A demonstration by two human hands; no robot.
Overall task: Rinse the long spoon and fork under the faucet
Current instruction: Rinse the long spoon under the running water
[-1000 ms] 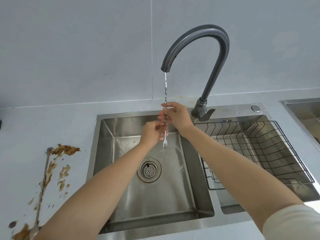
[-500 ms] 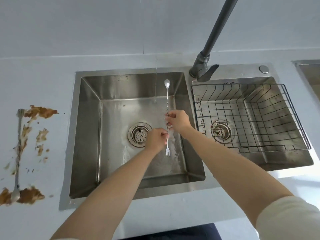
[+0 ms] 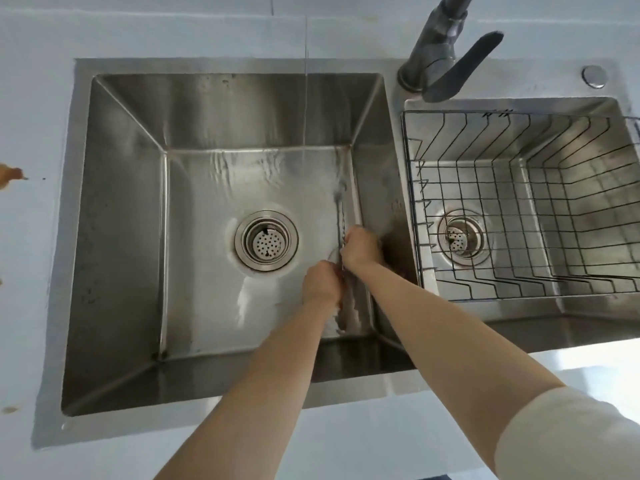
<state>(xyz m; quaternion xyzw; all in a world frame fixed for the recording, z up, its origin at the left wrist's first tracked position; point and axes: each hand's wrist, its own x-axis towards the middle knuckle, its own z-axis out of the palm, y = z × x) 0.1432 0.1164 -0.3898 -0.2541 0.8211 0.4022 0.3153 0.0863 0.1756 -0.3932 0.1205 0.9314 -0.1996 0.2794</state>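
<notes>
Both my hands are low in the left sink basin (image 3: 124,202), near its right wall. My left hand (image 3: 320,284) and my right hand (image 3: 360,245) are closed on a long thin twisted-stem utensil (image 3: 341,216) with a spoon at one end and a fork at the other. The utensil is blurred by motion, and its lower end (image 3: 341,323) shows below my left hand. A thin stream of water (image 3: 306,98) falls into the basin behind the hands, apart from the utensil. The dark faucet base (image 3: 440,50) stands at the top right; its spout is out of view.
A round drain strainer (image 3: 266,240) sits left of my hands. The right basin holds a black wire basket (image 3: 519,188) over a second drain. Brown sauce stains (image 3: 10,174) mark the counter at the far left. A round button (image 3: 594,76) sits beside the faucet.
My view tipped further down and closer to the sink. Both hands dropped with the utensil to the basin floor by the right wall, away from the water stream.
</notes>
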